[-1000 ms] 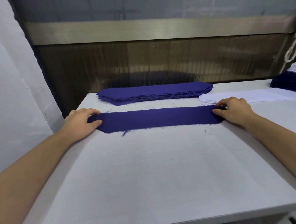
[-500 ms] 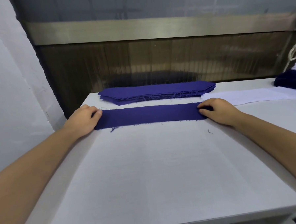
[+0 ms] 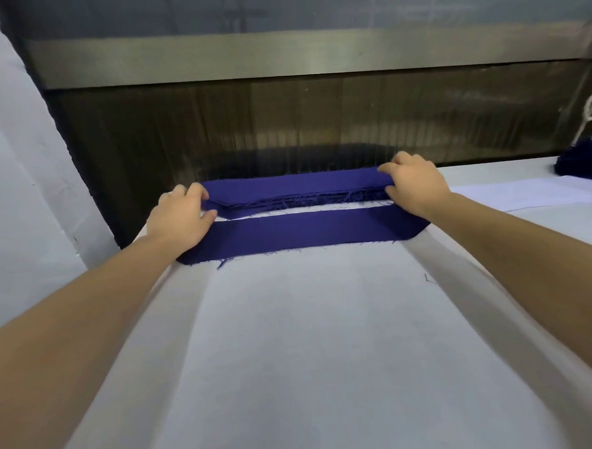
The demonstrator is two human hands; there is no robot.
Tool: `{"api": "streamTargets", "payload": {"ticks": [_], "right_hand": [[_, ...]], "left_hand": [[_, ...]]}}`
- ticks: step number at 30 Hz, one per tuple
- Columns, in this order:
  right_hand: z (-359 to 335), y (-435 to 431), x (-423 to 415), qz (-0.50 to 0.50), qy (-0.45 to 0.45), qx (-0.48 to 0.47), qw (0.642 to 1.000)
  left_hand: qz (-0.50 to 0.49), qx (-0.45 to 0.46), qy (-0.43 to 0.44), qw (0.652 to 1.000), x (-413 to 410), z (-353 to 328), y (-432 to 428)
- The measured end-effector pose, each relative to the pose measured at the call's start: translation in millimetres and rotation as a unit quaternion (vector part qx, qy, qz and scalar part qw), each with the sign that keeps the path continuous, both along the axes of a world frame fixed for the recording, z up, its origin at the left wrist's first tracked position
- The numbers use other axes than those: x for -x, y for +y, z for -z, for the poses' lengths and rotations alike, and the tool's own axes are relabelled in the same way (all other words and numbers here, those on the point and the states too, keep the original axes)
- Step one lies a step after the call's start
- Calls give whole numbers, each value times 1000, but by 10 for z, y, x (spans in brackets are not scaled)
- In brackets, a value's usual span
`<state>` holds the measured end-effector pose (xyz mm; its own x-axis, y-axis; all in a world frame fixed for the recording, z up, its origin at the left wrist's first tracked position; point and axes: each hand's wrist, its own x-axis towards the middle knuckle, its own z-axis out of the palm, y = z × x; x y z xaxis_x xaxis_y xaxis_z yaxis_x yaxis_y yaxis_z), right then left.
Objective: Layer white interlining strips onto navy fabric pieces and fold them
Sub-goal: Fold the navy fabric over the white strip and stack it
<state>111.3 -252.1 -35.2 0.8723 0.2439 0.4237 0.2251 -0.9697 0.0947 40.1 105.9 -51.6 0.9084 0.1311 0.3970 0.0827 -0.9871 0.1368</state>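
Both arms outstretched, left hand and right hand grip navy stack's ends.

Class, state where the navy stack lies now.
Head view: the navy stack lies at the table's far edge, centre, ends gripped by the left hand and right hand, just behind the single navy strip.

white table bears navy strip, navy stack, white interlining.
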Motion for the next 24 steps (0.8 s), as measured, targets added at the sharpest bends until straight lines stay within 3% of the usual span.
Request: {"api": "streamTargets", "payload": {"ticks": [5, 11, 18, 24], "right_hand": [[-31, 68, -237, -21, 17, 162, 986], [-41, 7, -357, -82, -5, 172, 982], [-32, 22, -419, -75, 17, 4, 997], [-74, 62, -465, -58, 24, -188, 980]], "left_hand": [[57, -98, -13, 993, -256, -54, -148], [116, -122, -12, 986, -422, -107, -201], [139, -75, -6, 987, -463, -160, -195], [136, -64, -15, 989, -547, -165, -468]]}}
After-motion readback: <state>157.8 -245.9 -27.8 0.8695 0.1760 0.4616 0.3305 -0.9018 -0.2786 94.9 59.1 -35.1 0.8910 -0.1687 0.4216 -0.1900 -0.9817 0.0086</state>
